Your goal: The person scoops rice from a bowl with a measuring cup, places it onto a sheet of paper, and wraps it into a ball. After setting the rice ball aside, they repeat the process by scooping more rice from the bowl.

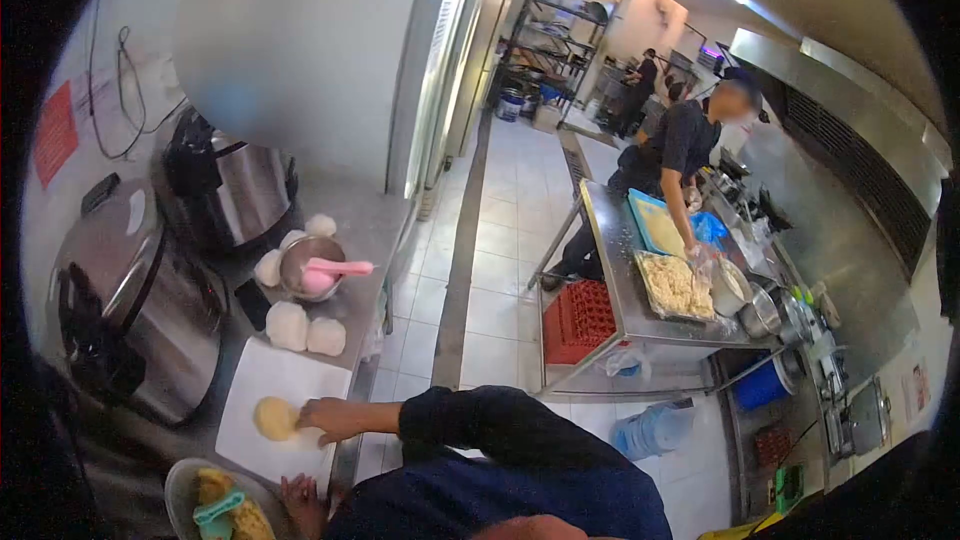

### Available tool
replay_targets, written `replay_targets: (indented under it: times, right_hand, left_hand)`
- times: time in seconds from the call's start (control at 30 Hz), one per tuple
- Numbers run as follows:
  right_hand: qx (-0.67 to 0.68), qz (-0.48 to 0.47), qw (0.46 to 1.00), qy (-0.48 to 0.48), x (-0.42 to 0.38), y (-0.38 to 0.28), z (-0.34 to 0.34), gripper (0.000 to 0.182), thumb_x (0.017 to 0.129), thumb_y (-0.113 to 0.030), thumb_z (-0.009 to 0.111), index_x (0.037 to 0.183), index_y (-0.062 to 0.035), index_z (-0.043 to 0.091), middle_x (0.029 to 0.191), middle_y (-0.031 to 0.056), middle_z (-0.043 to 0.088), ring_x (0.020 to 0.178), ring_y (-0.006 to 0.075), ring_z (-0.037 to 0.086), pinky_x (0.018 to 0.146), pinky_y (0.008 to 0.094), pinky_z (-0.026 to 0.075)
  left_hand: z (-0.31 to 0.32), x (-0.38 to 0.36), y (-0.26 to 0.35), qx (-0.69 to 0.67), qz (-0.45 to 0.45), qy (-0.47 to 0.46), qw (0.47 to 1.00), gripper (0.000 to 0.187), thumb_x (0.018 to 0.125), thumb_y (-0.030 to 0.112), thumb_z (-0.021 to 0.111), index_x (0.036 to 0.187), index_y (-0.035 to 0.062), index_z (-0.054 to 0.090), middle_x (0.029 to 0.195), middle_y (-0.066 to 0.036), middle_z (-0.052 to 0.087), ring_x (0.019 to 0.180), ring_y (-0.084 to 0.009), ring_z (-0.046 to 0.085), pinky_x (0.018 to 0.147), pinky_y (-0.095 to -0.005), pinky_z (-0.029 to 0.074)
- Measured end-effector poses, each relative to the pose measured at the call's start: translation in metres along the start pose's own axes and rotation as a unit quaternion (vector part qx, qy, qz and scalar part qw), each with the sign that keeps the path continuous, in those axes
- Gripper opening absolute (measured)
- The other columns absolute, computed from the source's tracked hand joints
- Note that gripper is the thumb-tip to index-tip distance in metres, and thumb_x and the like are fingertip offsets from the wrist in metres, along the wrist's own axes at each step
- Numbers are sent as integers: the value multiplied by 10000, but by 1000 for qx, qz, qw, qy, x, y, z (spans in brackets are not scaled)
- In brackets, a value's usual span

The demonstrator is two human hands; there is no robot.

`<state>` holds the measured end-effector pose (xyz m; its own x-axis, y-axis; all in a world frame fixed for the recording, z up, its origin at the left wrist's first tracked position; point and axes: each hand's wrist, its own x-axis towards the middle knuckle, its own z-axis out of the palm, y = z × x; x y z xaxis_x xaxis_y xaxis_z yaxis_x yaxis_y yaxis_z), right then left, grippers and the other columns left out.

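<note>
A round, flat piece of yellow dough [274,419] lies on a white board [270,375] on the steel counter. My right hand [330,420] reaches over the board, its fingertips at the edge of the dough and its fingers stretched out. Lower down, my left hand [304,502] rests by the board's near edge with its fingers apart, partly cut off by my body. Beside it stands a bowl [178,495] with yellow pieces and a teal object [220,508] whose kind I cannot make out.
Behind the board are white rounded lumps [288,325], a metal bowl [298,265] with a pink spoon [340,267], and two large pots [245,195]. Across the aisle, a co-worker [690,145] handles food at a steel table [625,305]. A red crate [580,325] sits under it.
</note>
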<state>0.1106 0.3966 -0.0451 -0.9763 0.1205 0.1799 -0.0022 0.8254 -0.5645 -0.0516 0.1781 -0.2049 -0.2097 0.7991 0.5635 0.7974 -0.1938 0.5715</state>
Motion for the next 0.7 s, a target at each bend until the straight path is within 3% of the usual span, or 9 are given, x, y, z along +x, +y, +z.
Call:
replay_targets:
  times: [0.03,0.13,0.27,0.3,0.6,0.7]
  right_hand:
    - [-13,-1,1000,-6,-10,18,0,447,622,-206,670,1028,-73,535,1005,124,524,981,303,471,837,392,380]
    - [-22,-4,1000,-6,-27,54,9,323,628,-226,646,905,-74,578,910,100,554,910,279,506,797,387,394]
    - [-49,-18,998,-44,-23,84,11,166,681,-231,553,738,-76,573,766,84,562,776,256,538,712,389,402]
    - [-79,-67,994,-20,-18,88,12,145,697,-207,498,655,-75,542,714,85,551,722,258,535,644,385,400]
    - [-51,-71,995,48,-4,85,6,96,588,-176,584,537,-101,551,602,73,546,602,258,544,558,364,413]
    - [-4,-50,998,26,-2,79,-7,101,565,-183,617,534,-99,570,602,76,555,601,258,555,548,369,413]
  left_hand:
    - [6,-8,-27,33,89,17,995,237,759,107,583,966,-1,541,922,-153,568,927,-264,533,868,-417,405]
    - [-8,22,23,5,-102,-16,995,243,749,100,590,963,-5,543,919,-156,567,924,-270,532,869,-414,402]
    - [-12,43,47,0,-182,-23,983,251,735,91,600,958,-11,547,916,-159,567,919,-277,530,870,-409,398]
    - [-11,48,49,-1,-193,-22,981,253,731,89,603,956,-12,548,915,-160,567,918,-278,530,870,-408,397]
    - [0,74,70,0,-251,-20,968,272,700,69,625,945,-25,556,907,-168,565,909,-294,528,872,-398,389]
    - [3,78,74,-3,-265,-18,964,278,689,63,632,941,-29,559,904,-171,565,905,-299,527,872,-395,386]
